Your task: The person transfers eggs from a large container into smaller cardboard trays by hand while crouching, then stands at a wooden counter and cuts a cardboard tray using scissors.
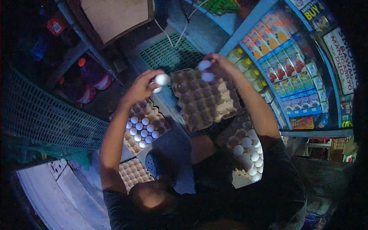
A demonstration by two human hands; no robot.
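Observation:
My left hand is closed around white eggs, two of them showing, and is raised left of the middle tray. In my right hand are two more white eggs, held over the far edge of an egg tray of grey pulp whose visible cups hold no eggs. Below my left forearm, another egg tray carries several white eggs. On the right, partly hidden by my arm, a tray holds several larger-looking white eggs. A pale egg tray without visible eggs lies at the lower left.
A green plastic grate lies beyond the middle tray. Racks of drink pouches and bottles stand at the right. Large jugs sit on a dark shelf at the left, near a green perforated plastic panel. My knees frame the floor area.

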